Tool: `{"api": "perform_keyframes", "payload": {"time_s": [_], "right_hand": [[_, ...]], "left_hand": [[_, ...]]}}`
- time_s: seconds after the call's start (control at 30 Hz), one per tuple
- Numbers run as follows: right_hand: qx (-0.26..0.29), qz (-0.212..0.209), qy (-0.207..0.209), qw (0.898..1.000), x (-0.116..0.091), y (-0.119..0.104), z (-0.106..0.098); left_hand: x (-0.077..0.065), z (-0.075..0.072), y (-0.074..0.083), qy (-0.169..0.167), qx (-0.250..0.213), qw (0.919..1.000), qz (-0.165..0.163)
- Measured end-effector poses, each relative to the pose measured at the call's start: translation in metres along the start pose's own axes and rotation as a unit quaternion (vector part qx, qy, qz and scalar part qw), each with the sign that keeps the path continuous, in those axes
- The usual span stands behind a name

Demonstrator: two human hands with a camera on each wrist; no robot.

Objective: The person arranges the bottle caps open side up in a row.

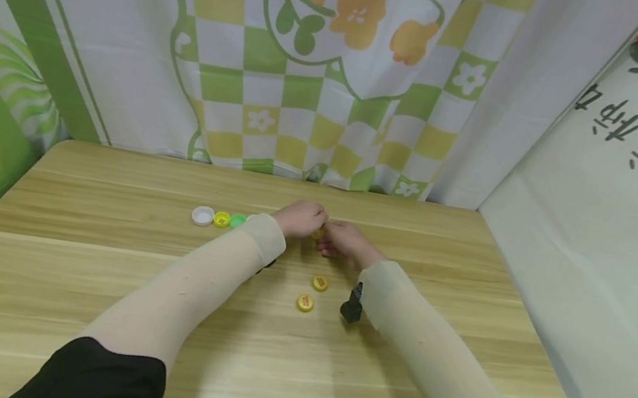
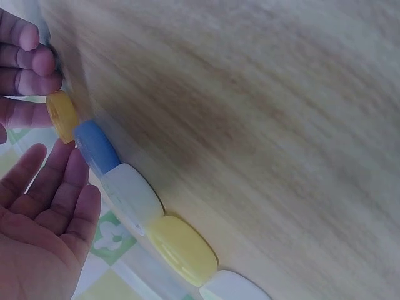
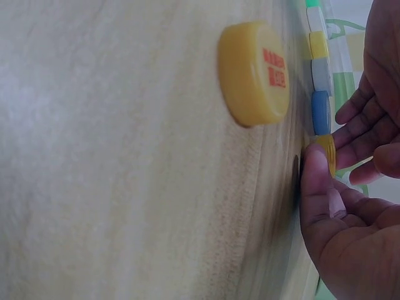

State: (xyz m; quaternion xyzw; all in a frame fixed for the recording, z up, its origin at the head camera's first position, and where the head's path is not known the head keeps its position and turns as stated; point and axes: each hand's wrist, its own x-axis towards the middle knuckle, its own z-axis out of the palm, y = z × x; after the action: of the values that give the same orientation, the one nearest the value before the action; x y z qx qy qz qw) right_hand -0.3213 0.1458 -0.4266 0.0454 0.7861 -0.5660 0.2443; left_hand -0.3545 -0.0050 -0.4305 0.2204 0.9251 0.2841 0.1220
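Note:
A yellow bottle cap (image 2: 62, 117) stands at the end of a row, beside a blue cap (image 2: 97, 147). My right hand (image 1: 346, 241) pinches this yellow cap at its edge from the right. From the other side my left hand (image 1: 300, 218) reaches in, its relaxed fingers touching or nearly touching the cap. In the left wrist view the row runs on through a white cap (image 2: 132, 197) and a pale yellow cap (image 2: 183, 250). The head view shows a white cap (image 1: 203, 215), a small yellow cap (image 1: 221, 219) and a green cap (image 1: 238, 220); my left wrist hides part of the row.
Two loose yellow caps with red print lie nearer me, one (image 1: 320, 283) slightly behind the other (image 1: 305, 303). A black wrist camera (image 1: 352, 306) hangs at my right sleeve. The wooden table (image 1: 93, 303) ends at a patterned curtain (image 1: 320, 110) at the back.

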Motion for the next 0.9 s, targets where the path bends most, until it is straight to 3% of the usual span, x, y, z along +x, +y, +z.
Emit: {"api": "perform_keyframes", "payload": {"time_s": [0.3, 0.6, 0.7, 0.9], "right_hand": [[-0.012, -0.001, -0.004, 1.0, -0.004, -0.001, 0.0], [-0.004, -0.031, -0.019, 0.999, -0.008, 0.006, -0.009], [-0.009, -0.031, -0.029, 0.999, -0.013, 0.005, -0.012], [-0.039, -0.042, -0.062, 0.996, -0.028, 0.0, -0.017]], "left_hand": [[-0.007, -0.002, 0.003, -0.006, -0.019, 0.9998, -0.001], [-0.028, -0.009, 0.015, 0.02, -0.077, 0.9964, 0.03], [-0.039, -0.011, 0.02, 0.022, -0.116, 0.9924, 0.034], [-0.06, -0.013, 0.022, 0.006, -0.212, 0.9771, 0.008]]}}
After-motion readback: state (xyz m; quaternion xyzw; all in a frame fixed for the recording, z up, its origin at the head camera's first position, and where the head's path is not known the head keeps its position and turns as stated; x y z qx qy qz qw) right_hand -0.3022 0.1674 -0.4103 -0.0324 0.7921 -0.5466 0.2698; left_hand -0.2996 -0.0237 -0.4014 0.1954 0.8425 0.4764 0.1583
